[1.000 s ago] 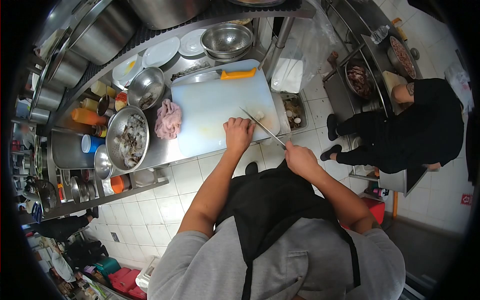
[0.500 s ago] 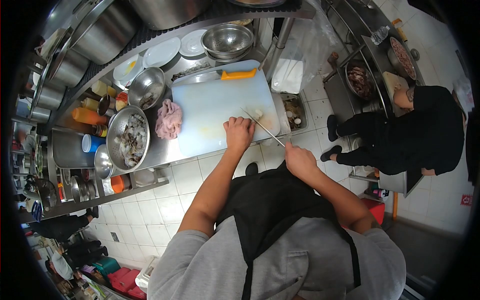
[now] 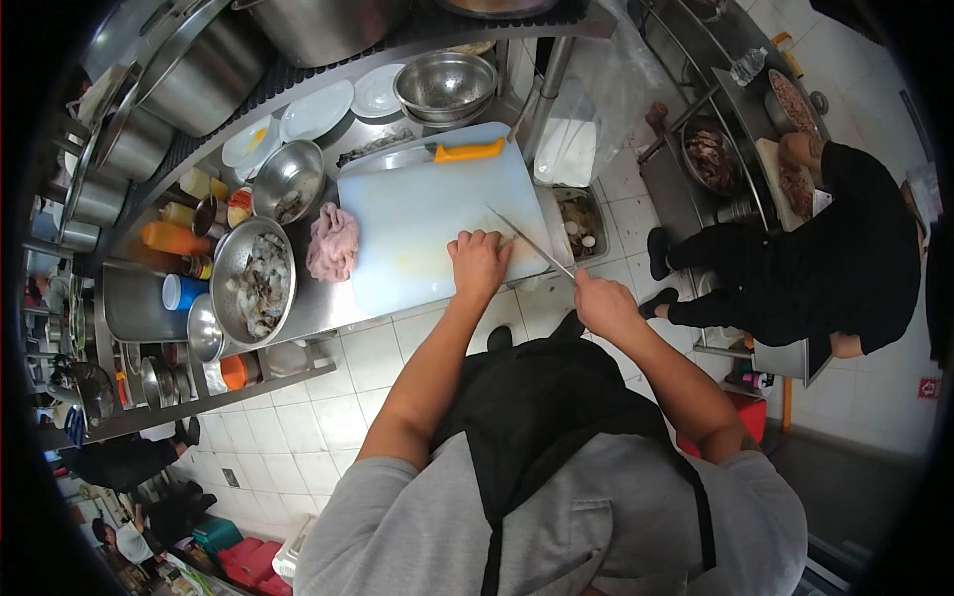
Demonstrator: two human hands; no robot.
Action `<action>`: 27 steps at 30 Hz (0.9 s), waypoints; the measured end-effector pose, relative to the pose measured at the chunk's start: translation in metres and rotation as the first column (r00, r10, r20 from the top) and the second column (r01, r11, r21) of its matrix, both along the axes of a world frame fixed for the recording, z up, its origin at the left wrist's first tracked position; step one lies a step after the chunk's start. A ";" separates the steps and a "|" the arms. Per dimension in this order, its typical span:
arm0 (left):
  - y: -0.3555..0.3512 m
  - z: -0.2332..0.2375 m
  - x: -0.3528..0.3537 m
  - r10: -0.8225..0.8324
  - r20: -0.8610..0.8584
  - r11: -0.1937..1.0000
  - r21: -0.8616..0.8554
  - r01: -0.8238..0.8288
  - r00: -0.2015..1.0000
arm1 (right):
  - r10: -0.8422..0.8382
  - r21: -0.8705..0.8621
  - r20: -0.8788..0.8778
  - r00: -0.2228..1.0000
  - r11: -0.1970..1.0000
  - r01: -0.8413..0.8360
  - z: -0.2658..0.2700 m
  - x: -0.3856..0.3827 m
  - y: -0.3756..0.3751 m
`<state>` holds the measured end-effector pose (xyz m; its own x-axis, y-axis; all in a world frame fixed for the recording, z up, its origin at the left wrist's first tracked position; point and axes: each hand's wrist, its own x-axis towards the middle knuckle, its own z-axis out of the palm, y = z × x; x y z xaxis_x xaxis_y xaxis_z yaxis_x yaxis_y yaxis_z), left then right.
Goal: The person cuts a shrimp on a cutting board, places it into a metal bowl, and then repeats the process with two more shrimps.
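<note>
A thin-bladed knife [image 3: 532, 241] is in my right hand [image 3: 604, 304], its blade slanting up and left over the right part of the white cutting board [image 3: 407, 214]. My left hand [image 3: 480, 263] rests on the board just left of the blade, fingers curled; anything beneath them is hidden. A small pale piece [image 3: 508, 238] shows at the fingertips. On the board's far edge lies a knife with an orange handle [image 3: 470, 151]. A pink cloth [image 3: 333, 243] sits at the board's left edge. Farther left stands a metal colander [image 3: 227, 283] holding what looks like shrimp [image 3: 260, 288].
Behind the board are a metal bowl [image 3: 300, 159], plates [image 3: 316, 109] and stacked colanders [image 3: 447, 74] under a shelf of pots [image 3: 204, 84]. A container of scraps [image 3: 579, 221] sits off the board's right edge. At right, a person in black [image 3: 845, 248] works at another counter.
The knife and my right hand have shifted slightly right. My left hand has moved a little right, over the pale piece. The person in black has moved an arm at the other counter.
</note>
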<state>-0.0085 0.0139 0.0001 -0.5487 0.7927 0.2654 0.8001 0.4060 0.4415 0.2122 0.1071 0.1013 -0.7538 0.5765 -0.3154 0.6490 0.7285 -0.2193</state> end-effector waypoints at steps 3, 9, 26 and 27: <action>-0.001 -0.010 0.000 -0.004 0.017 0.998 0.058 0.003 1.000 | -0.013 -0.017 0.039 0.999 1.000 0.013 0.002 0.005 -0.002; -0.016 0.002 0.001 0.025 0.018 0.999 0.043 -0.026 1.000 | -0.070 -0.087 0.022 0.997 0.994 0.071 -0.011 0.010 -0.004; -0.045 0.040 -0.087 0.089 0.222 0.992 -0.108 -0.066 0.971 | -0.423 -0.380 -0.256 0.869 0.871 0.312 -0.037 0.081 0.000; -0.057 0.049 -0.110 0.104 0.189 0.991 -0.101 -0.086 0.977 | -0.448 -0.391 -0.227 0.865 0.855 0.340 -0.040 0.088 0.000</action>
<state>-0.1181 -0.0427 0.0490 -0.6561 0.7509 0.0756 0.6595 0.5219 0.5410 0.3002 0.1069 0.0612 -0.5723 0.7481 -0.3359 0.7283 0.2754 -0.6275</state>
